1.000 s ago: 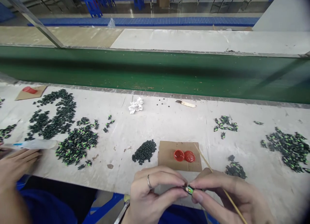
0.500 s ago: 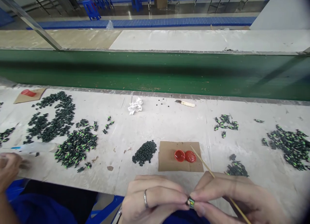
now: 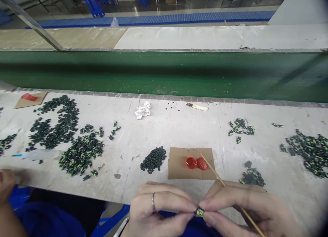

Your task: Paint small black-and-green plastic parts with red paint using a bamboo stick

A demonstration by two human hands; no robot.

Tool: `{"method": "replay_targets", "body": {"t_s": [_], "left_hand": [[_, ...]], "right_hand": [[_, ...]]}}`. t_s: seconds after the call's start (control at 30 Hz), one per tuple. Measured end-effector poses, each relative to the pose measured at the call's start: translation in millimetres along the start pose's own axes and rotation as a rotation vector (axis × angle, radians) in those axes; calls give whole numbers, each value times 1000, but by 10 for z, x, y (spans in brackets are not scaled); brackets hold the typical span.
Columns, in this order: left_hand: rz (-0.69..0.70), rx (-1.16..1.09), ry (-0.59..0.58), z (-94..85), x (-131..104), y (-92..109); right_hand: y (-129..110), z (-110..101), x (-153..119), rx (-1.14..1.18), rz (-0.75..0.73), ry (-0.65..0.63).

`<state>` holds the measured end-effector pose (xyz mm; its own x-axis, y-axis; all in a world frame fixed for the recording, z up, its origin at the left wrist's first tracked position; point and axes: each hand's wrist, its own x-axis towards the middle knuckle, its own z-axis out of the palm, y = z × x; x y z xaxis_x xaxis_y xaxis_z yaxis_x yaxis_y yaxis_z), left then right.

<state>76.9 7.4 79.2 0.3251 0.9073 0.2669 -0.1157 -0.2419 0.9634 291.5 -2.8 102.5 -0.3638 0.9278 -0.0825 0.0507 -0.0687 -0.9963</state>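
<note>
My left hand (image 3: pixel 161 206), with a ring on one finger, pinches a small black piece with green and yellow marks (image 3: pixel 200 212) by its left side. On the other side, the thumb and finger of my right hand (image 3: pixel 246 204) are closed on the same piece. A thin wooden stick (image 3: pixel 214 171) also runs through my right hand, its tip pointing up and left. That tip reaches over a cardboard square (image 3: pixel 176 161). Two small red cups or lids, a left one (image 3: pixel 191 163) and a right one (image 3: pixel 202 163), sit side by side on the cardboard.
Left of the cardboard lies a heap of small black bits (image 3: pixel 153 159). Piles of black-green pieces lie left (image 3: pixel 81 153) and right (image 3: pixel 311 153). Farther back are a crumpled white tissue (image 3: pixel 143 110) and a knife-like tool (image 3: pixel 197 107). A co-worker's hand (image 3: pixel 6 184) is at far left.
The camera view has shifted slightly. Both my hands keep their pinch on the small piece, which has turned a little. The co-worker's hand has drawn back toward the left edge.
</note>
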Motion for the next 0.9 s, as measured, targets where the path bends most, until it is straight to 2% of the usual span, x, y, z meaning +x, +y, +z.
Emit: {"method": "replay_targets", "body": {"t_s": [0.2, 0.43, 0.67, 0.77, 0.9], "left_hand": [[1, 50, 25, 2, -23, 26], [48, 128, -113, -53, 1, 39], [107, 189, -78, -4, -91, 14], [73, 186, -33, 18, -99, 34], [52, 168, -47, 9, -70, 42]], "right_hand": [[-41, 55, 74, -34, -46, 110], [-45, 52, 7, 29, 95, 79], [-85, 67, 44, 23, 157, 135], [-100, 95, 42, 25, 181, 146], [-131, 98, 54, 33, 214, 171]]}}
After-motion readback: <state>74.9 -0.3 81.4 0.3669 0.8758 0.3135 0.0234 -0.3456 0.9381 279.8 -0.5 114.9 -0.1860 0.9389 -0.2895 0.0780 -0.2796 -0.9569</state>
